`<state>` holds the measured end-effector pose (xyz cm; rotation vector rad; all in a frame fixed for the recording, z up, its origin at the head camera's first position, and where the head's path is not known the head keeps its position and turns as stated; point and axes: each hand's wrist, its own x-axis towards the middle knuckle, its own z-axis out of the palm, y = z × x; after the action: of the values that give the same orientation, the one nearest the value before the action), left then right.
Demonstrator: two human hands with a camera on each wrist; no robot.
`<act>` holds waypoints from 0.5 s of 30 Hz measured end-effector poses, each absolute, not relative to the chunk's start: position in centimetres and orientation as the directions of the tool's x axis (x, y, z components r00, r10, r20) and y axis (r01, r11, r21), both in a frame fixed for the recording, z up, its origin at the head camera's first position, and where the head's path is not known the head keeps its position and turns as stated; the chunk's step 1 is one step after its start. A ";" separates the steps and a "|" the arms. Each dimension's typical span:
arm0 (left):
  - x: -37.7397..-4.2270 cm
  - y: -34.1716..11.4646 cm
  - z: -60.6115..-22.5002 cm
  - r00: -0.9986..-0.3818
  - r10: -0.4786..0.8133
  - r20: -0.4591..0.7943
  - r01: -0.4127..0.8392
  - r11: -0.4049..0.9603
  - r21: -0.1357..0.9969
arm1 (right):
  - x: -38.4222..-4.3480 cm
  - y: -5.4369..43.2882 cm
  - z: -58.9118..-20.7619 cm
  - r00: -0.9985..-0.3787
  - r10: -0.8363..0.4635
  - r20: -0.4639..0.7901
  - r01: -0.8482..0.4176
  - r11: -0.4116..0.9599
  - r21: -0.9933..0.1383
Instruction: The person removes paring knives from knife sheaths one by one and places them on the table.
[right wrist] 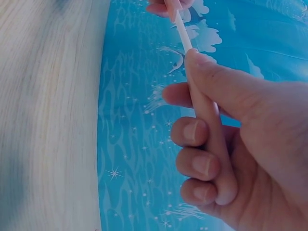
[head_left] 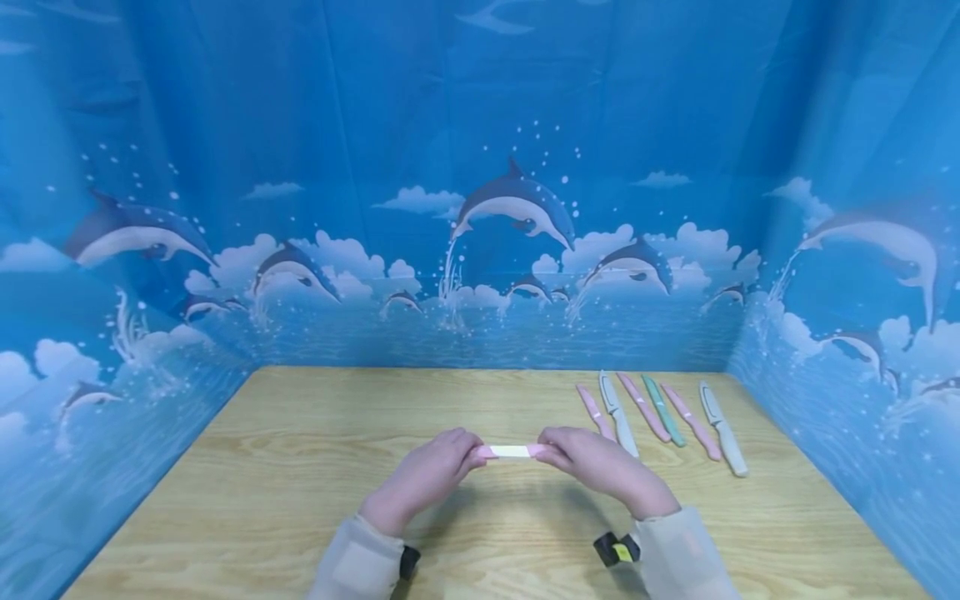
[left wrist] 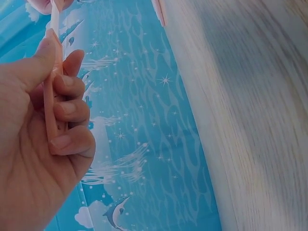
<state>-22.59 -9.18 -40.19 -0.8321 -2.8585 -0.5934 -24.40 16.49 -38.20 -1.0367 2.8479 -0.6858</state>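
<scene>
In front of me, above the table, both hands hold a pink knife level between them. My right hand [head_left: 600, 467] curls its fingers round the rounded pink handle [right wrist: 207, 125], thumb along the top. The left hand [head_left: 431, 475] grips the flatter pink sheath [left wrist: 54, 96] at the other end, with the thumb pressed on it. A white stretch of blade [head_left: 510, 451] shows between the two pink parts; the sheath hides any more of it. In the right wrist view the blade [right wrist: 183, 31] runs from the handle toward the left hand.
On the table's right side several knives lie side by side: pink ones [head_left: 643, 407], a green one [head_left: 663, 410] and pale grey ones [head_left: 724, 429]. The wooden table [head_left: 315, 467] is bordered by blue dolphin-print curtains [head_left: 375, 208] at the back and sides.
</scene>
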 end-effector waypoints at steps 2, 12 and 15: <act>-22.6 -9.2 -40.2 -0.846 0.493 0.203 0.533 0.776 0.338 | -24.4 16.5 -38.2 -0.777 -0.618 0.115 -0.603 0.681 -0.416; -22.5 -9.2 -40.1 -0.844 0.490 0.219 0.536 0.779 0.325 | -24.6 16.7 -38.3 -0.784 -0.612 0.102 -0.594 0.691 -0.412; -22.5 -9.3 -40.2 -0.841 0.491 0.225 0.540 0.778 0.321 | -24.6 16.7 -38.3 -0.784 -0.613 0.101 -0.594 0.690 -0.413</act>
<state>-22.55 -9.28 -40.17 -0.8276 -2.8401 -0.5722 -24.57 16.71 -38.29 -1.0166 2.8466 -0.6716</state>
